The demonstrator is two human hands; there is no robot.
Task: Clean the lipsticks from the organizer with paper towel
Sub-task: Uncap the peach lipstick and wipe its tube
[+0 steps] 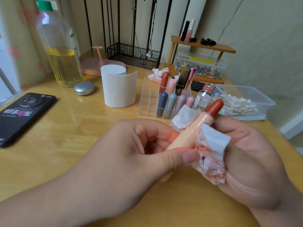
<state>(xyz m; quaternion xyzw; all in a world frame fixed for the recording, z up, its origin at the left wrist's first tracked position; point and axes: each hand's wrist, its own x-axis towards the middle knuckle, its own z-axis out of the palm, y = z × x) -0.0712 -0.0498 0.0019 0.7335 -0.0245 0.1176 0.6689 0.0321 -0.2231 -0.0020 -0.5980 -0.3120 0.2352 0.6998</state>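
Head view: left hand pinches an uncapped lipstick by its peach tube. Right hand grasps a red-stained paper towel against it, above the bench, near the organizer.

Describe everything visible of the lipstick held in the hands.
The lipstick is uncapped: a smooth, plastic-looking peach tube with a brick-red bullet raised at the upper right end. It tilts up to the right above the table. The left hand pinches its lower end; the right hand holds a red-stained paper towel against it.
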